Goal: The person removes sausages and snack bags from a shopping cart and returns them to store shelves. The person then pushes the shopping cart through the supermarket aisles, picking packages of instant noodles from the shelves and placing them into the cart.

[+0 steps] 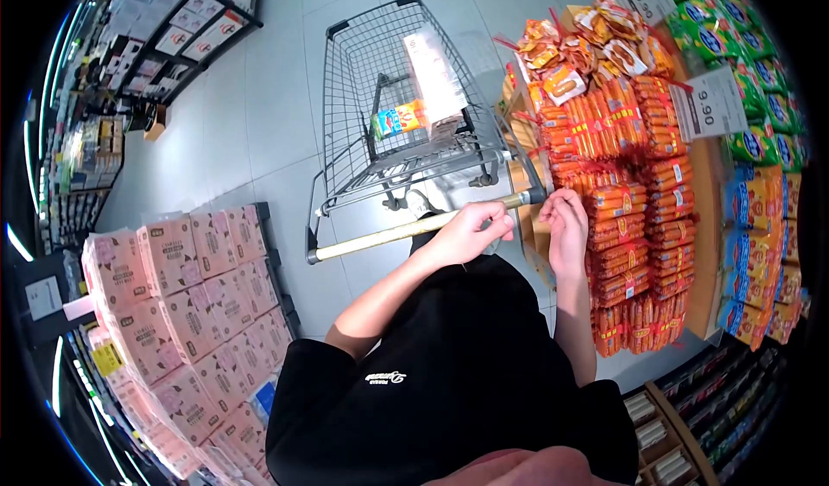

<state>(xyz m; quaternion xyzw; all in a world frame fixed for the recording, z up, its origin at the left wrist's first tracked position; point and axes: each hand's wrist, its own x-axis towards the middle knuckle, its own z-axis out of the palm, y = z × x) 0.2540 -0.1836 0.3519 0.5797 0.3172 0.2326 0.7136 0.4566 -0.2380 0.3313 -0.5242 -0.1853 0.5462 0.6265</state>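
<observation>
My left hand point(471, 232) is in front of the shopping cart's handle point(380, 238), its fingers curled in and the thumb pressed against them. Whether it grips the bar or a small thing is hidden. Just right of it, my right hand point(566, 218) is raised with loosely bent fingers, slightly apart, and I see nothing in them. It is beside the stacked orange sausage packs point(617, 205). Inside the wire shopping cart point(345, 80) lie a blue and orange snack bag point(400, 120) and a long white package point(434, 76).
Pink cartons point(194, 313) form a tall stack at the left. Loose orange snack packs point(596, 46) top the right display, with a price sign point(710, 104) beside them. Green bags point(712, 37) hang farther right. Grey tile floor point(276, 132) surrounds the cart.
</observation>
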